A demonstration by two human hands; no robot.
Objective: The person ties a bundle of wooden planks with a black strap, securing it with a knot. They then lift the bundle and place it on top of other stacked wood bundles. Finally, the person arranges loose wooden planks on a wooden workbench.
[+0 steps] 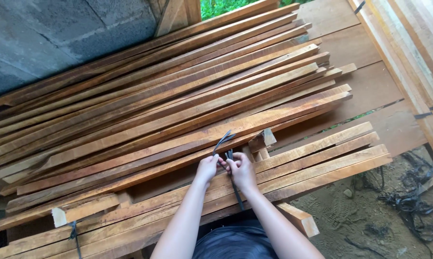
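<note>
Both grips close on one black strap [224, 142] just below the middle of the frame: the left hand [207, 168] pinches it from the left, the right hand [242, 171] pinches it from the right, and the fingertips of the two hands touch. Above the hands the strap's loose ends stick up and fan out toward the upper left; below the right hand it runs down across the near bundle [293, 165] of wooden slats. That bundle lies across the lower half of the frame, slanting up to the right. A short block [262, 139] stands just right of the strap ends, touching the bundle. Behind it a big pile [178, 91] of long slats fills the middle and upper left, slanting the same way. Another black strap [74, 235] wraps the near bundle at the lower left. A slat end [300, 219] juts out at the lower right, over sandy ground [355, 216]. Scrap straps [410, 201] lie in a tangle at the right edge. A grey block wall [48, 33] fills the upper left corner.
</note>
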